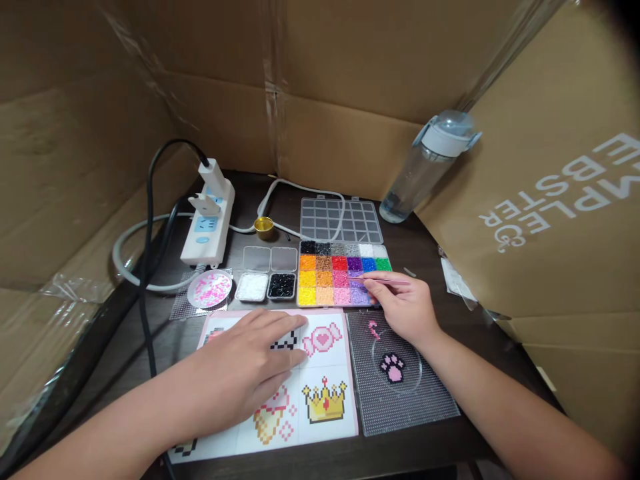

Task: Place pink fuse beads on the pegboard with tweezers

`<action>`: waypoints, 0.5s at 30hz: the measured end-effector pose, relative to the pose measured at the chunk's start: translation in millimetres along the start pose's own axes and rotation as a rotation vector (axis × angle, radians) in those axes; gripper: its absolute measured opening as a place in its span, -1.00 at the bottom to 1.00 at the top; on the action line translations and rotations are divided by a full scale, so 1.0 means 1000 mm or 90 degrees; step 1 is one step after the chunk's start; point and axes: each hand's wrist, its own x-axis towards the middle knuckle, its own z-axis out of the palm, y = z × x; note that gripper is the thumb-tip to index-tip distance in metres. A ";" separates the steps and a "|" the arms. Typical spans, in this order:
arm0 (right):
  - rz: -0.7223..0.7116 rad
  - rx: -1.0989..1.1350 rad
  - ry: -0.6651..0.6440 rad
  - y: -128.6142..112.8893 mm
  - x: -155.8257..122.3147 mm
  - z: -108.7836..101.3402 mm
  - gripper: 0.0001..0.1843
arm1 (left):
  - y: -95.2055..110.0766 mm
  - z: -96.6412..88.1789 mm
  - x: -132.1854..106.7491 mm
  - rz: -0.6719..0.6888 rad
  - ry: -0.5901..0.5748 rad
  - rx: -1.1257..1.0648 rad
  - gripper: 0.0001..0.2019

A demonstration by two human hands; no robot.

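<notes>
My right hand [403, 307] pinches a pair of pink tweezers [395, 282], whose tips reach over the pink and purple cells of a sorted bead box [324, 279]. My left hand [255, 367] lies flat with fingers outstretched on a pattern sheet [327, 377] printed with a pixel candy [324, 339], a crown [325, 401] and an ice cream [271, 417]. Beneath my right wrist is a clear pegboard [415, 403]. On it sit a black and pink paw of beads [391, 368] and a small curved piece of pink beads [373, 330].
Left of the bead box are small boxes of white beads [251, 287] and black beads [281, 285], plus a dish of pink beads [210, 289]. A power strip [207, 227] with cables, a gold cup [263, 228], a clear lid [341, 220] and a bottle [425, 170] stand farther back; cardboard surrounds the table.
</notes>
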 end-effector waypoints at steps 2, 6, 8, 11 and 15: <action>0.003 0.001 0.002 0.002 -0.001 0.001 -0.90 | 0.001 0.000 0.001 0.000 -0.004 0.008 -0.70; -0.007 0.005 -0.004 0.002 -0.002 0.003 -0.90 | 0.003 -0.001 0.004 0.001 -0.029 0.016 -0.69; -0.013 0.001 0.001 0.003 -0.002 0.004 -0.89 | 0.003 -0.002 0.004 -0.005 -0.045 0.016 -0.68; -0.015 -0.005 0.002 0.004 -0.002 0.005 -0.87 | 0.004 -0.002 0.004 -0.012 -0.058 0.013 -0.68; -0.023 -0.008 0.001 0.005 -0.002 0.006 -0.87 | 0.004 -0.001 0.004 -0.010 -0.055 0.010 -0.68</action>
